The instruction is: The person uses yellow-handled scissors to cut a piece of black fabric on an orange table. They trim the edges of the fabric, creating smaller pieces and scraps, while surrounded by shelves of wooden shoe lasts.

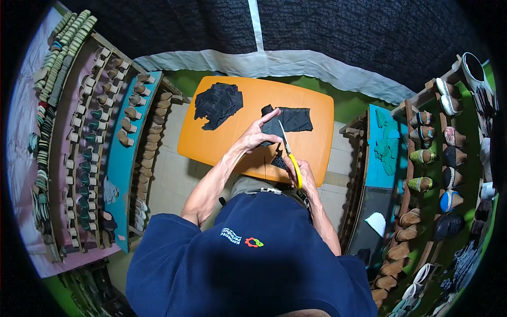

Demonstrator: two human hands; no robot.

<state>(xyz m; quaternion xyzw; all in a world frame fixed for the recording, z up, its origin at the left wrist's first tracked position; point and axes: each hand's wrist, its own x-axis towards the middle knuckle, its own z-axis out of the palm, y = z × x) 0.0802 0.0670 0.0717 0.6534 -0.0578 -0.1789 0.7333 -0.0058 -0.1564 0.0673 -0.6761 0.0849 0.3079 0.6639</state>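
Observation:
My left hand [255, 135] grips a small piece of black fabric [272, 127] between thumb and fingers, over the middle of an orange table. In my right hand [302, 171] is a pair of scissors with yellow handles [295, 170]. Their metal blades [285, 136] point away from me and lie against the right side of the held piece; I cannot tell how far apart they are. A flat black fabric strip [297, 119] lies just beyond, partly behind the held piece. Near my right hand rests a small dark scrap [278, 160].
A heap of cut black fabric pieces [219, 105] lies at the left of the orange table [253, 87]. Racks of wooden shoe lasts [127, 124] stand on the left. On the right are a shelf with green pieces [386, 140] and racks of shoes [421, 156]. A dark curtain [327, 37] hangs behind.

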